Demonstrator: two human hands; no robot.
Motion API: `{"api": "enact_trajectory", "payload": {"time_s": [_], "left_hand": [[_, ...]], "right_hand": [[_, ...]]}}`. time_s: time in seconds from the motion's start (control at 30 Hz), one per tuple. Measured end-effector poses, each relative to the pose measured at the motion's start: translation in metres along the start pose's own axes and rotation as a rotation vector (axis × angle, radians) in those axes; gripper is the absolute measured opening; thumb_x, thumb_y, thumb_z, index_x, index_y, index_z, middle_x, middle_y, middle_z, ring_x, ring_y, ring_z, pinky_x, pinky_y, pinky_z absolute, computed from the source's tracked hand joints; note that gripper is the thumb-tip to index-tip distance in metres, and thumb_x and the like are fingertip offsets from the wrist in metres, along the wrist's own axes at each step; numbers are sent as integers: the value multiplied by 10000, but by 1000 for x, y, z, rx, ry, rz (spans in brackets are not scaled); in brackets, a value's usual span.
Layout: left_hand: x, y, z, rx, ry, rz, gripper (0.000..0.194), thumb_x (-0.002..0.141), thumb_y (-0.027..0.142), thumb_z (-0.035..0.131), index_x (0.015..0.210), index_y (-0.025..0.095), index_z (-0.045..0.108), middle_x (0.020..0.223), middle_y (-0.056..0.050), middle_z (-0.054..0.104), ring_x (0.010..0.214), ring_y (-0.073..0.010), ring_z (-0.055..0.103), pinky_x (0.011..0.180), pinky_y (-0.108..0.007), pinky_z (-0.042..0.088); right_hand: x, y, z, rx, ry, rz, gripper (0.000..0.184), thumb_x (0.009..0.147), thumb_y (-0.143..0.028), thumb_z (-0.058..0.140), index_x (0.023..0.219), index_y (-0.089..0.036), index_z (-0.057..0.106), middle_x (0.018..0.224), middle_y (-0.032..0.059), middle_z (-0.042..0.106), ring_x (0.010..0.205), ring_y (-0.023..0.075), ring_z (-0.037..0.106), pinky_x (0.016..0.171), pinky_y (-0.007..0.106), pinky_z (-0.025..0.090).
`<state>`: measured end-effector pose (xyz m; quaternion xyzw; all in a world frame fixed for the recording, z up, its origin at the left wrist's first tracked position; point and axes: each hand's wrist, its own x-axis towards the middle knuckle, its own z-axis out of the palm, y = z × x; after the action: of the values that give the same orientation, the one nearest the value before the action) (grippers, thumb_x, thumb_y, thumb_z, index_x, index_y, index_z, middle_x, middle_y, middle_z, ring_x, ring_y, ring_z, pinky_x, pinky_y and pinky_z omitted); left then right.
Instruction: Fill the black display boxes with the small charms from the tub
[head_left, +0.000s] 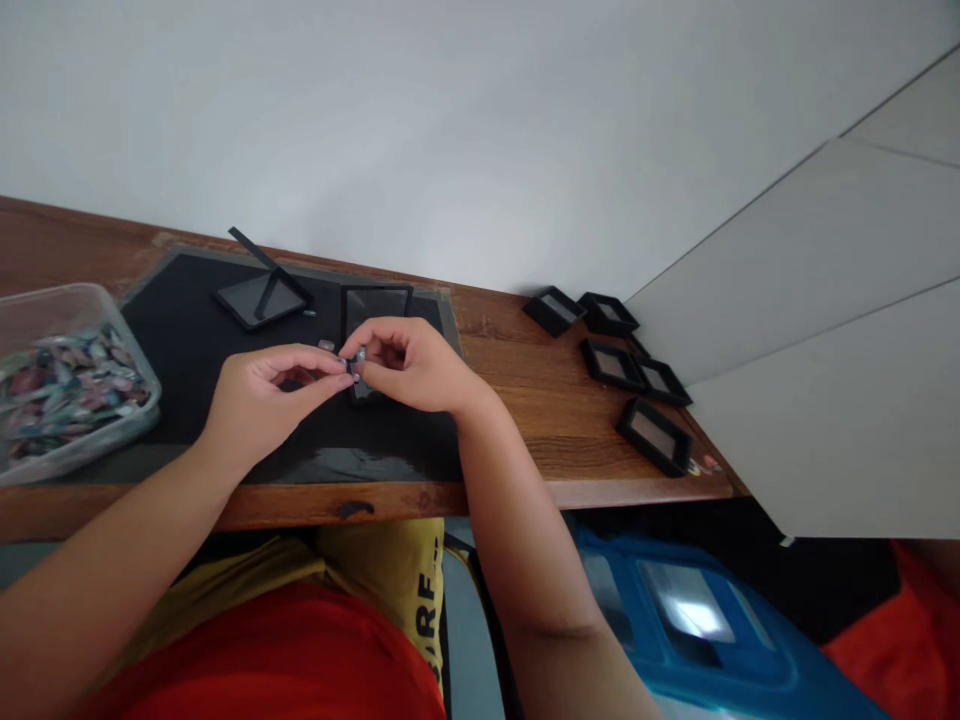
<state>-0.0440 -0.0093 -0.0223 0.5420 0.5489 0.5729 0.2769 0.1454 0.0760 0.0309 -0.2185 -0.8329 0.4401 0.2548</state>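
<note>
My left hand (pixel 281 395) and my right hand (pixel 409 365) meet over the black mat, fingertips almost touching. Between the right thumb and fingers is a small bluish stone (pixel 361 353), pinched. The left thumb and forefinger are also pinched together; what they hold, if anything, is too small to name. Beneath the right hand lies an open black frame box (pixel 375 290) with a clear panel, partly covered by that hand. A small pinkish stone (pixel 325 345) rests on the mat just left of the fingertips.
At left stands a clear plastic tub (pixel 154 385) heaped with polished stones. Another open black box (pixel 262 300) sits on the mat (pixel 187 350). Several black boxes (pixel 654 436) are grouped on the wooden table (pixel 555 400) at right, near the white panels. A blue plastic chair (pixel 720 620) is below.
</note>
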Motion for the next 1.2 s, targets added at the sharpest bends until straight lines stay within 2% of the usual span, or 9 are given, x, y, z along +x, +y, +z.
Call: {"api": "enact_trajectory", "payload": {"time_s": [0.13, 0.23, 0.47, 0.7, 1.0, 1.2], "left_hand": [[-1, -2, -2, 63, -2, 52, 121, 770, 401, 862, 788, 283, 841, 879, -19, 831, 788, -202, 729, 798, -358, 592], [-1, -1, -1, 31, 2, 4, 147, 757, 410, 874, 814, 277, 845, 876, -24, 831, 773, -203, 734, 794, -358, 607], [2, 7, 3, -198, 17, -147, 170, 667, 343, 902, 787, 247, 828, 862, -38, 827, 836, -224, 773, 870, -365, 649], [3, 6, 2, -279, -30, -198, 317, 658, 349, 931, 900, 215, 778, 841, -34, 800, 769, -182, 747, 775, -299, 634], [3, 5, 1, -259, -65, -216, 390, 684, 411, 914, 959, 207, 728, 844, -44, 788, 750, -208, 750, 791, -365, 650], [3, 5, 2, -271, -9, -190, 318, 726, 393, 877, 948, 211, 742, 855, -46, 779, 783, -195, 724, 742, -325, 602]], "right_hand": [[0, 0, -2, -7, -11, 25, 158, 862, -178, 651, 991, -136, 732, 697, -51, 560, 634, 77, 465, 637, 252, 380], [-1, 1, -3, -19, -6, -7, 184, 867, -197, 672, 1021, -133, 750, 703, -46, 561, 656, 85, 473, 650, 260, 381], [-3, 0, -6, -63, -3, -32, 214, 866, -243, 736, 1057, -147, 753, 716, -53, 533, 682, 94, 461, 661, 261, 352], [-2, 1, -3, -123, 35, -42, 236, 859, -284, 783, 1047, -143, 770, 733, -48, 547, 673, 91, 453, 671, 259, 338], [-2, 1, -2, -125, 16, -55, 181, 875, -262, 751, 1022, -156, 743, 735, -48, 539, 694, 95, 453, 679, 260, 339], [-3, 5, -10, -102, 68, -50, 180, 858, -264, 771, 992, -156, 719, 715, -56, 529, 678, 94, 455, 665, 260, 339]]}}
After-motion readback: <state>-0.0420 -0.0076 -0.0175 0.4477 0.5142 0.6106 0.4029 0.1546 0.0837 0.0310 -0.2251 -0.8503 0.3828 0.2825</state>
